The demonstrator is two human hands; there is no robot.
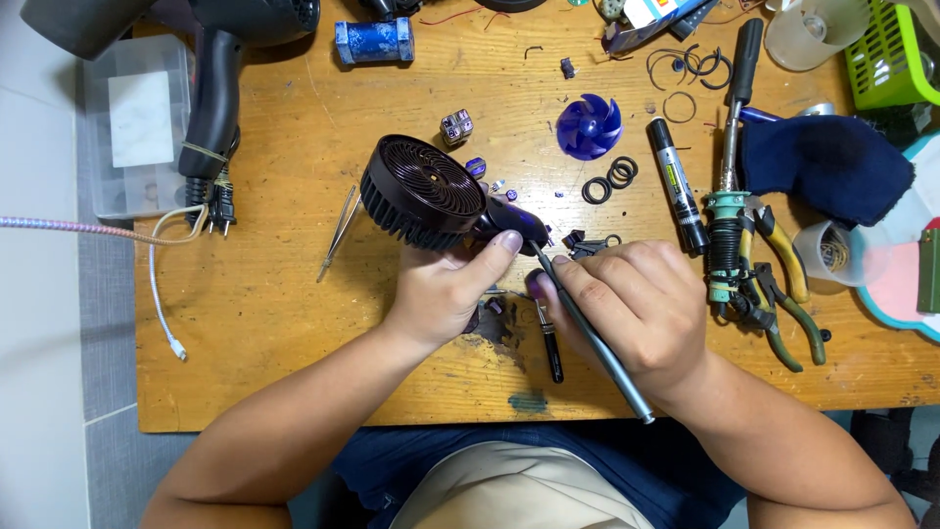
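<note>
Near the middle of the wooden worktop [294, 323], the left hand [446, 294] is closed around the handle of a small black handheld fan [431, 201], its grille head tilted up and to the left. The right hand [636, 309] is clamped like a pen-grip on a slim grey screwdriver [587, 333], tip set at the fan's handle. The tip could slip off and gouge the plastic or jab the left thumb, which lies just beside it. Loose small parts [587, 243] near the tip could be knocked away. Room is tight rightward, with marker [678, 186], soldering iron [727, 196] and pliers [783, 284]; the near edge offers open space.
</note>
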